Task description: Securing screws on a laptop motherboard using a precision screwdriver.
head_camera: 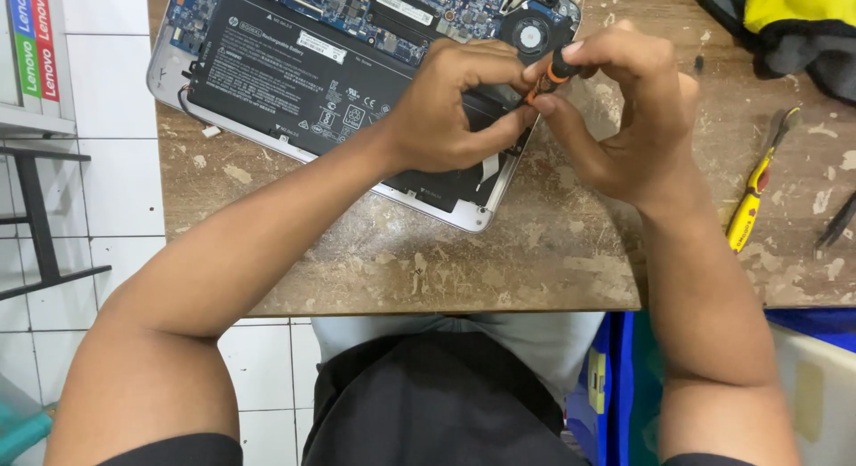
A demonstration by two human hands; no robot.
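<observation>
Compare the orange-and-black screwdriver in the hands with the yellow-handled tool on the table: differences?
The orange-and-black screwdriver is pinched between both hands over the opened laptop; the yellow-handled tool lies untouched on the worn table. The screwdriver is mostly hidden by fingers; the yellow tool shows full length. Both are hand tools.

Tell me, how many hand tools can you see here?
3: an orange-and-black screwdriver held in both hands over the laptop, a yellow-handled tool on the bench's right, dark tweezers at the edge. Others may be hidden.

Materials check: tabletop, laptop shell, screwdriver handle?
Tabletop: looks like wood or board, brown coating worn off in pale patches. Laptop shell: silver, matte, metal or painted plastic, unclear. Screwdriver handle, pinched by both hands: black and orange, probably plastic or rubber.
</observation>
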